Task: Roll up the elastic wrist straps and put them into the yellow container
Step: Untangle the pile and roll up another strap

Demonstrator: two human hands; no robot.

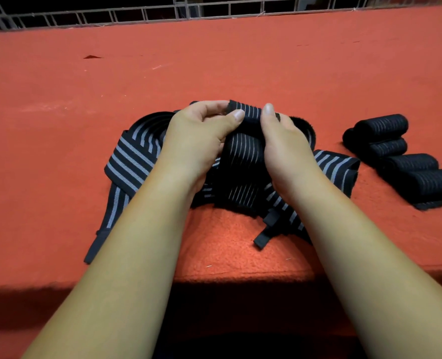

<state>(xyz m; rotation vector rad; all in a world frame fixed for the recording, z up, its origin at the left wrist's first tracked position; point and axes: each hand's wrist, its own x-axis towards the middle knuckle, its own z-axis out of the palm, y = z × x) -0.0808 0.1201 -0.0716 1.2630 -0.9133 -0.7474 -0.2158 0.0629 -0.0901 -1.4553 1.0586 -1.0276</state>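
Squarely in the middle of the red felt surface (pixel 214 68), both hands work on one black wrist strap (pixel 243 156) with thin grey stripes. Its far end is turned over into a small roll (pixel 244 114), and the rest of it runs back toward the person between the two wrists. The left grip (pixel 199 133) is curled round the left end of that roll, with the thumb (pixel 238 115) pressed on top and the fingers bent over the far side. The right grip (pixel 284 146) pinches the right end, its thumb (pixel 268 110) lying on the roll while the other fingers are hidden behind the hand. Under and around the held strap lies a loose pile of unrolled straps. One wide black-and-grey striped band (pixel 134 156) bends out to the left and trails toward the near edge. Another striped band (pixel 336 164) folds out to the right. A short black tab (pixel 262 238) sticks out of the pile on the near side. Off to the right, apart from the pile, four rolled straps (pixel 396 156) lie side by side, touching one another in a slanted row. A small dark scrap (pixel 92 57) lies on the felt far to the left. A metal grid (pixel 189 9) runs along the far edge.
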